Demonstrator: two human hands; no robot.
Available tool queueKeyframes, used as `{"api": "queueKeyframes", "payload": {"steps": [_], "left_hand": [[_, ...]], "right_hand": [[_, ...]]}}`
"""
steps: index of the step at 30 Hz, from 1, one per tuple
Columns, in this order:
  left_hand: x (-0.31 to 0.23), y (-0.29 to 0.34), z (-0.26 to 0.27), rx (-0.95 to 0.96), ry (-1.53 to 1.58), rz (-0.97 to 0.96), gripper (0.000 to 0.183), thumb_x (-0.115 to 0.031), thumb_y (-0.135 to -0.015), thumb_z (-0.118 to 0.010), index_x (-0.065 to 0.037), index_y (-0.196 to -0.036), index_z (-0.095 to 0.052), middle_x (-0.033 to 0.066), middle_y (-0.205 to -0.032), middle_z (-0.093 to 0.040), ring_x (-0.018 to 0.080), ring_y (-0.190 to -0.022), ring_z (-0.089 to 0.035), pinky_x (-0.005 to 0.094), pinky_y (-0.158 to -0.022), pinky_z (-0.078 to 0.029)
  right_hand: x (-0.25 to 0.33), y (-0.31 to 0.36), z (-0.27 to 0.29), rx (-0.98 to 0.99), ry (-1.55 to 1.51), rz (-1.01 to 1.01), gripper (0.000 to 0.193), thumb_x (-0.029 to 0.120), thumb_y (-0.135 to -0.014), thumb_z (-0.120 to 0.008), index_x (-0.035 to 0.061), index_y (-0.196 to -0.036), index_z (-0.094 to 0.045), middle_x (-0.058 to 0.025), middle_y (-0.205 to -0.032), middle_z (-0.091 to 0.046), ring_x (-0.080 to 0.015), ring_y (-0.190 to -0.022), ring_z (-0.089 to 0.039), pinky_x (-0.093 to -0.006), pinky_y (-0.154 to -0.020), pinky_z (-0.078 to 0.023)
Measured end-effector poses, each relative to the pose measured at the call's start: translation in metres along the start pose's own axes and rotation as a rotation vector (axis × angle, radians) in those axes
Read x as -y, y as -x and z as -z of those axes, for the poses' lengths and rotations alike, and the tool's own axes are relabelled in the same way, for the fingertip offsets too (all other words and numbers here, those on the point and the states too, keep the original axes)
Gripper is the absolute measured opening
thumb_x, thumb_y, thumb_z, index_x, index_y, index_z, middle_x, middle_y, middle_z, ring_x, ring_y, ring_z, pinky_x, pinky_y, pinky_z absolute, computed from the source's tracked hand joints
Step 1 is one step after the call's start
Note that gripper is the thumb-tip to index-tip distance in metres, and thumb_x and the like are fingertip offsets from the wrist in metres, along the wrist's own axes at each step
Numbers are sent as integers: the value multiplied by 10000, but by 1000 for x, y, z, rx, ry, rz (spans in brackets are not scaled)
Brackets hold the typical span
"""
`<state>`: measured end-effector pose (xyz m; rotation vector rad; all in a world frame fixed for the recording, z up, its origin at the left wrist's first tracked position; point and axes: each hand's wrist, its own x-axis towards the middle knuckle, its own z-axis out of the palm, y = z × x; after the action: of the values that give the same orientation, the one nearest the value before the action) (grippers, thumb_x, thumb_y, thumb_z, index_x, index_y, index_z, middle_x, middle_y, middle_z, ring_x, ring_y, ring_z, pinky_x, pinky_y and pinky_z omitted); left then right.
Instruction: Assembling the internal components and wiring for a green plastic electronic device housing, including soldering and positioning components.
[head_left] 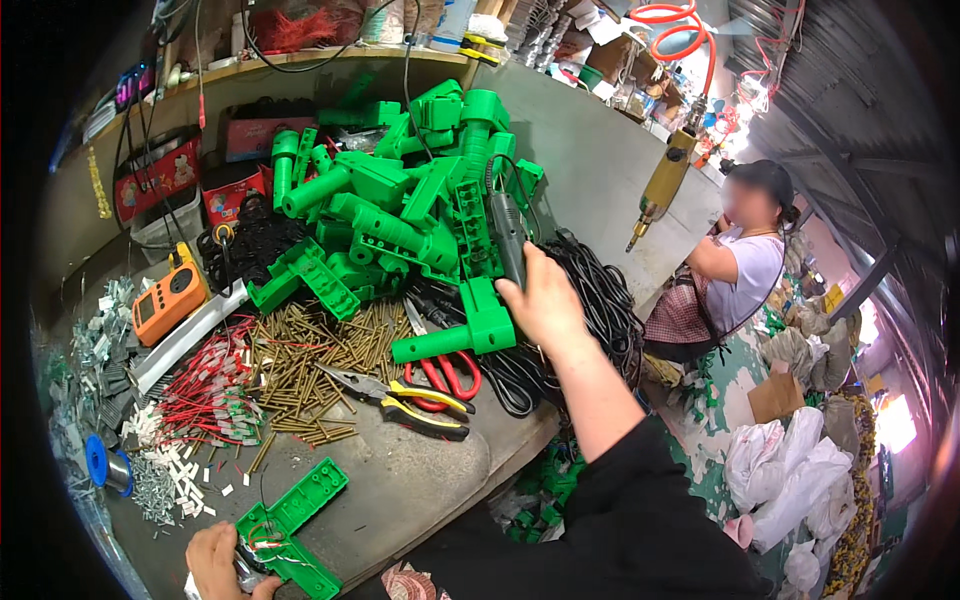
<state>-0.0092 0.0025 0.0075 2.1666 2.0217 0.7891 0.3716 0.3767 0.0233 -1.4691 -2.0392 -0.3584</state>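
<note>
At the lower left, my left hand (pixel 215 562) closes on the end of an open green plastic housing (pixel 290 500). Thin red and white wires lie inside it, and a dark, shiny piece shows by my fingers. Further up, my right hand (pixel 550 300) grips the lower end of a slim dark grey corded tool (pixel 508 235); its tip is hidden, so its exact kind cannot be told. Just below that hand lies another green housing (pixel 465 330). Yellow-and-black pliers (pixel 405 400) and red-handled scissors (pixel 435 380) rest nearby on the table.
Green housings (pixel 400 190) are heaped at the back. Brass screws (pixel 310 360), red wire leads (pixel 215 390), an orange meter (pixel 170 303) and a solder spool (pixel 108 465) lie left. Black cables (pixel 590 310) are right. A brass-coloured driver (pixel 665 180) hangs near another person (pixel 740 250).
</note>
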Motion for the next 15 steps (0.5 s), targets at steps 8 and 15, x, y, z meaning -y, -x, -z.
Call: {"api": "queueKeyframes", "payload": {"steps": [8,15], "left_hand": [[-4,2,6,32,27,34,643,-172,-768,-781,4,-1340,-546,242,-1283,-582,450,-1182,-521,503,-1028,-401],[3,17,23,-256,62,24,345,-157,-920,-670,51,-1194,-640,236,-1209,-642,412,-1111,-593,470,-997,-441]], "right_hand": [[-103,-16,43,303,374,-315,529,510,-867,-668,3,-1012,-709,-217,-1111,-663,-388,-1073,-646,-476,-932,-522],[-105,-16,68,213,232,-239,368,344,-890,-621,3,-1004,-701,-204,-1031,-682,-387,-979,-658,-459,-888,-526]]}}
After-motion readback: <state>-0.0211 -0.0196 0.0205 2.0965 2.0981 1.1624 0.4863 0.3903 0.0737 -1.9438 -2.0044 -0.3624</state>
